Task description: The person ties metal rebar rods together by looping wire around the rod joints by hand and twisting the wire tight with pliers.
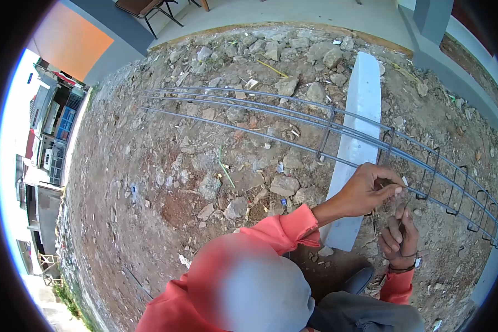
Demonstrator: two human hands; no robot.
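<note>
A long reinforcement cage of thin steel bars (249, 109) with square stirrups (462, 188) runs across the view. It rests over a pale rectangular beam (353, 146). From the left, my left hand (365, 189) reaches to the nearest bar, thumb and index finger pinched together at it. Just below sits my right hand (397, 238), its fingers curled and its thumb raised. A thin dark strand seems to run between both hands' fingertips, too fine to make out clearly. Dark bands circle the right wrist. Both sleeves (293, 227) are red.
Rocks (285, 185) and rubble cover the dirt ground. A raised floor edge (282, 25) and a chair (146, 10) stand at the top. A blurred head with pale headwear (265, 290) fills the lower middle, near a dark shoe (359, 280). Buildings line the left.
</note>
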